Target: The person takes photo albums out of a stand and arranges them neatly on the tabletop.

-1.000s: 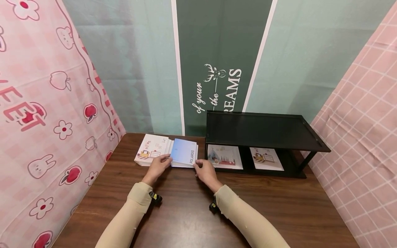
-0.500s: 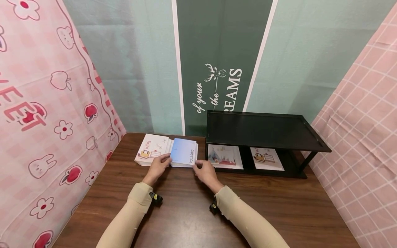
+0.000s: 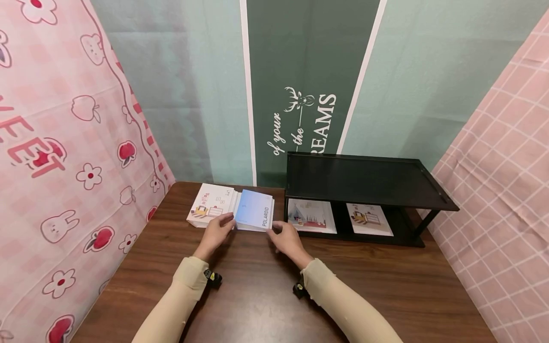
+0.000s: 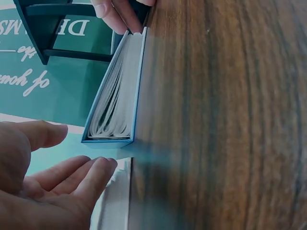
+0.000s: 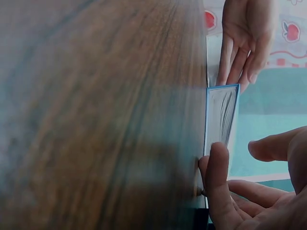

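A blue photo album marked POLAROID lies on the table, its page edges facing the near side. At its left corner is my left hand, thumb and fingers spread a little apart from the cover in the left wrist view. My right hand is by the near right corner. In the right wrist view its fingertips overlap the album's end while the thumb stays off; whether they touch it I cannot tell. A white album with a printed truck lies just left of the blue one.
A black two-level rack stands to the right. On its lower level lie a castle-print album and a truck-print album. The wooden table meets a green curtain at the back; pink cloths hang on both sides.
My left hand has drawn slightly left and off the blue album's corner. The right hand has eased slightly rightward. The blue album stays in nearly the same place.
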